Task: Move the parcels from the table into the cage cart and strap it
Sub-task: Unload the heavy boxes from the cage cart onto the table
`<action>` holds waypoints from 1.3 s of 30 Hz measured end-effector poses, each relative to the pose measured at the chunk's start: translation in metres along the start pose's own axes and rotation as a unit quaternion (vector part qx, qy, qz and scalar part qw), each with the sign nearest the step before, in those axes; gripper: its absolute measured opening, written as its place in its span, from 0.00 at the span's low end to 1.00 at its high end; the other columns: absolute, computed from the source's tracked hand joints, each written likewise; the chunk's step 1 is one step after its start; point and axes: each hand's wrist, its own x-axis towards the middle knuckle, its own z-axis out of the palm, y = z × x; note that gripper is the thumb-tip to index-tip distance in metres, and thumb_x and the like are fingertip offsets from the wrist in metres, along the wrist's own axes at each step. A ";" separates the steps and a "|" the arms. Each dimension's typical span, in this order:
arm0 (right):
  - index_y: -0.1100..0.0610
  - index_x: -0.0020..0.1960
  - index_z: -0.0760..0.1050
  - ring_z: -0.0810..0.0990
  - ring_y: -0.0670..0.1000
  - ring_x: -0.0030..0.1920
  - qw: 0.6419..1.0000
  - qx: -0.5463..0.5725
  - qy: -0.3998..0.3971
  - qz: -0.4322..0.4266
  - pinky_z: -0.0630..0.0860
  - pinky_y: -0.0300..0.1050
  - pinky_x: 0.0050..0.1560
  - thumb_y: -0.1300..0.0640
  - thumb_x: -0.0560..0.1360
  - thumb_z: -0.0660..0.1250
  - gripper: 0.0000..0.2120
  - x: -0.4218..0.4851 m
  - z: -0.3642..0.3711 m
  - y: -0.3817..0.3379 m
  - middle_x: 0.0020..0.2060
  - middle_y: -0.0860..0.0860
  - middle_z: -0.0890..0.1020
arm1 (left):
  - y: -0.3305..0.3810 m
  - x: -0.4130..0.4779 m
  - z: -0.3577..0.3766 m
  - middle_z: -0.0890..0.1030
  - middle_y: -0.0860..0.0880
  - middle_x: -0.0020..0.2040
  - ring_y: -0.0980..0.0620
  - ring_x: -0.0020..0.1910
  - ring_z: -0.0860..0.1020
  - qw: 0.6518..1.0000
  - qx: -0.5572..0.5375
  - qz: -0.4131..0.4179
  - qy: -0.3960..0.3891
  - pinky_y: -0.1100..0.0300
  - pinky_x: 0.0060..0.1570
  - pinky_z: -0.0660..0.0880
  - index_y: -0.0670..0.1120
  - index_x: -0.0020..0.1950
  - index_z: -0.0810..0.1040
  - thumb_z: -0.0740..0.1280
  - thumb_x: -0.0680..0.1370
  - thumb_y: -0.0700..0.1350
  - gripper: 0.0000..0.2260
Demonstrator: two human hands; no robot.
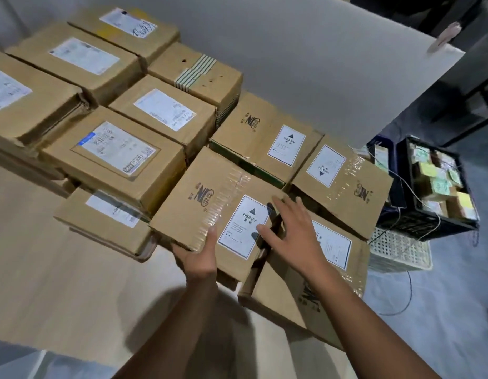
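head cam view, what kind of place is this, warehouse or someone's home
Most likely a parcel sorting or dispatch room, not a home. Taped cardboard parcels with shipping labels crowd a table, several bearing HEAVY labels, and a dark crate of small packed goods sits on the floor alongside.

Head view: single wide-angle camera, worn high, facing forward and down.
Close over the surface [59, 283] and its parcels [114, 157]; both forearms enter from the near edge; floor at right; edges bowed.
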 end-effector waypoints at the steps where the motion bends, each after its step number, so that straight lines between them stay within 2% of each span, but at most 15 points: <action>1: 0.43 0.83 0.57 0.42 0.50 0.83 1.000 -0.002 -0.001 -0.008 0.48 0.59 0.82 0.31 0.77 0.64 0.39 0.004 -0.001 0.002 0.84 0.48 0.54 | -0.002 -0.002 -0.006 0.76 0.49 0.70 0.44 0.67 0.79 1.000 0.015 0.019 -0.008 0.37 0.67 0.76 0.65 0.77 0.60 0.83 0.60 0.66 0.51; 5: 0.39 0.83 0.54 0.42 0.48 0.83 0.999 0.040 -0.002 -0.033 0.47 0.61 0.81 0.27 0.72 0.63 0.44 0.019 -0.009 0.009 0.84 0.44 0.48 | -0.008 -0.011 -0.036 0.77 0.53 0.71 0.46 0.66 0.79 0.990 0.130 0.043 -0.027 0.39 0.66 0.77 0.69 0.75 0.61 0.78 0.61 0.75 0.47; 8: 0.38 0.83 0.54 0.43 0.50 0.83 0.995 0.079 -0.042 -0.038 0.49 0.64 0.81 0.30 0.73 0.70 0.44 0.032 -0.015 0.008 0.84 0.43 0.47 | -0.006 -0.022 -0.044 0.82 0.54 0.67 0.48 0.66 0.82 0.990 0.059 0.058 -0.117 0.47 0.57 0.83 0.68 0.75 0.64 0.80 0.68 0.65 0.40; 11: 0.43 0.81 0.63 0.42 0.53 0.84 0.990 0.053 -0.106 -0.073 0.47 0.66 0.81 0.31 0.74 0.70 0.40 0.041 -0.017 0.002 0.83 0.49 0.59 | -0.007 -0.039 -0.042 0.83 0.53 0.66 0.50 0.65 0.82 0.991 0.018 0.089 -0.099 0.57 0.53 0.83 0.60 0.76 0.67 0.79 0.74 0.57 0.34; 14: 0.47 0.75 0.71 0.44 0.56 0.83 0.985 0.078 -0.125 -0.095 0.48 0.66 0.81 0.32 0.74 0.71 0.35 0.037 -0.021 0.001 0.75 0.49 0.73 | -0.015 -0.058 -0.040 0.84 0.51 0.64 0.48 0.64 0.83 0.993 -0.035 0.093 -0.065 0.46 0.60 0.82 0.59 0.73 0.69 0.79 0.74 0.53 0.30; 16: 0.46 0.69 0.76 0.49 0.54 0.83 0.980 0.121 -0.112 -0.114 0.55 0.59 0.79 0.34 0.73 0.73 0.30 0.026 -0.026 0.001 0.72 0.47 0.77 | -0.019 -0.076 -0.042 0.85 0.51 0.64 0.48 0.63 0.84 0.993 -0.054 0.097 -0.049 0.44 0.62 0.80 0.62 0.69 0.72 0.80 0.73 0.54 0.28; 18: 0.45 0.64 0.78 0.59 0.52 0.81 0.971 0.157 -0.106 -0.144 0.66 0.51 0.72 0.35 0.72 0.75 0.24 0.011 -0.030 -0.002 0.69 0.45 0.79 | -0.022 -0.097 -0.050 0.86 0.53 0.62 0.50 0.60 0.85 0.991 -0.059 0.117 -0.022 0.45 0.60 0.81 0.65 0.64 0.74 0.80 0.71 0.56 0.25; 20: 0.44 0.60 0.78 0.76 0.48 0.69 0.960 0.177 -0.118 -0.180 0.75 0.46 0.61 0.36 0.72 0.76 0.21 -0.004 -0.033 -0.010 0.60 0.42 0.82 | -0.025 -0.117 -0.066 0.86 0.54 0.61 0.48 0.60 0.85 0.987 -0.069 0.146 0.020 0.41 0.62 0.80 0.63 0.65 0.73 0.80 0.71 0.56 0.26; 22: 0.42 0.54 0.77 0.81 0.38 0.53 0.948 0.194 -0.134 -0.213 0.74 0.35 0.47 0.33 0.70 0.74 0.20 -0.023 -0.036 -0.026 0.51 0.37 0.83 | -0.029 -0.138 -0.087 0.86 0.54 0.61 0.48 0.62 0.84 0.981 -0.090 0.166 0.051 0.39 0.66 0.78 0.60 0.69 0.72 0.81 0.69 0.57 0.31; 24: 0.42 0.54 0.75 0.80 0.33 0.50 0.936 0.198 -0.155 -0.248 0.71 0.27 0.41 0.30 0.67 0.72 0.22 -0.042 -0.034 -0.046 0.50 0.31 0.82 | -0.034 -0.161 -0.110 0.85 0.54 0.62 0.49 0.62 0.84 0.976 -0.109 0.175 0.074 0.41 0.67 0.77 0.59 0.72 0.70 0.83 0.66 0.61 0.38; 27: 0.36 0.56 0.73 0.81 0.32 0.51 0.911 0.192 -0.221 -0.290 0.74 0.26 0.41 0.29 0.67 0.74 0.23 -0.072 -0.023 -0.080 0.51 0.27 0.81 | -0.041 -0.195 -0.147 0.85 0.52 0.63 0.49 0.62 0.84 0.965 -0.139 0.189 0.120 0.43 0.64 0.79 0.57 0.72 0.72 0.83 0.61 0.65 0.42; 30: 0.30 0.65 0.70 0.81 0.33 0.54 0.884 0.175 -0.283 -0.329 0.78 0.30 0.49 0.35 0.69 0.76 0.28 -0.106 0.000 -0.122 0.54 0.26 0.81 | -0.050 -0.226 -0.190 0.86 0.52 0.61 0.49 0.61 0.84 0.944 -0.186 0.209 0.175 0.44 0.62 0.79 0.56 0.69 0.74 0.83 0.67 0.60 0.34; 32: 0.25 0.68 0.67 0.79 0.29 0.56 0.865 0.163 -0.307 -0.363 0.75 0.26 0.51 0.39 0.71 0.77 0.30 -0.136 0.022 -0.152 0.56 0.22 0.78 | -0.057 -0.248 -0.224 0.86 0.52 0.61 0.49 0.61 0.84 0.927 -0.222 0.217 0.210 0.44 0.63 0.78 0.56 0.69 0.73 0.80 0.70 0.55 0.30; 35: 0.31 0.74 0.67 0.77 0.31 0.62 0.830 0.139 -0.354 -0.408 0.73 0.32 0.59 0.42 0.73 0.77 0.34 -0.191 0.062 -0.195 0.63 0.27 0.77 | -0.072 -0.285 -0.282 0.86 0.51 0.61 0.48 0.61 0.85 0.897 -0.277 0.229 0.257 0.45 0.61 0.79 0.57 0.69 0.74 0.78 0.71 0.52 0.28; 39: 0.31 0.73 0.68 0.80 0.32 0.57 0.777 0.090 -0.427 -0.454 0.75 0.35 0.55 0.43 0.73 0.77 0.32 -0.282 0.121 -0.242 0.58 0.27 0.80 | -0.111 -0.344 -0.364 0.86 0.49 0.61 0.45 0.58 0.86 0.848 -0.345 0.236 0.326 0.43 0.60 0.80 0.56 0.69 0.73 0.78 0.71 0.52 0.28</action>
